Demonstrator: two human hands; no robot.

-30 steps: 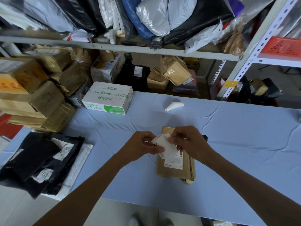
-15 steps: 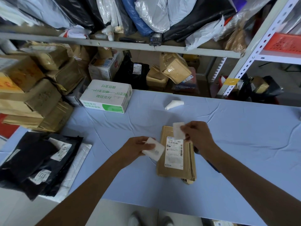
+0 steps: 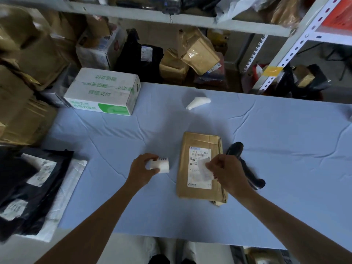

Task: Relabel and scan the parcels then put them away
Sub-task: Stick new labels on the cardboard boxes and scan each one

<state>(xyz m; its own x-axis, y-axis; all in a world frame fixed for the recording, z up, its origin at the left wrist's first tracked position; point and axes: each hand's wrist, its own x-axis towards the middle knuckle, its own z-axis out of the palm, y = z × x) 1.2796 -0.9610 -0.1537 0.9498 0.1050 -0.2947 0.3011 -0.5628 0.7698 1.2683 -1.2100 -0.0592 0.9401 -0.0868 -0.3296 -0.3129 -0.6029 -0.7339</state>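
A flat brown paper parcel (image 3: 198, 141) lies on the blue table cloth (image 3: 285, 134) with a white shipping label (image 3: 198, 155) on its top. My right hand (image 3: 226, 172) pinches a thin, see-through label sheet (image 3: 204, 169) over the parcel's label. My left hand (image 3: 142, 171) holds a white roll of labels (image 3: 161, 165) just left of the parcel, above the cloth. A black handheld scanner (image 3: 242, 164) lies on the cloth right of the parcel, partly behind my right wrist.
A white-and-green carton (image 3: 103, 92) and a white cone-shaped scrap (image 3: 198, 102) sit at the back of the table. Black poly-bag parcels (image 3: 28, 183) are stacked at the left end. Brown boxes (image 3: 24, 92) pile up far left; metal shelving (image 3: 276, 58) stands behind.
My hands separated: the left carried the label roll to the left, and the right brought the peeled sheet from the parcel's top edge down over its label. The scanner is now uncovered.
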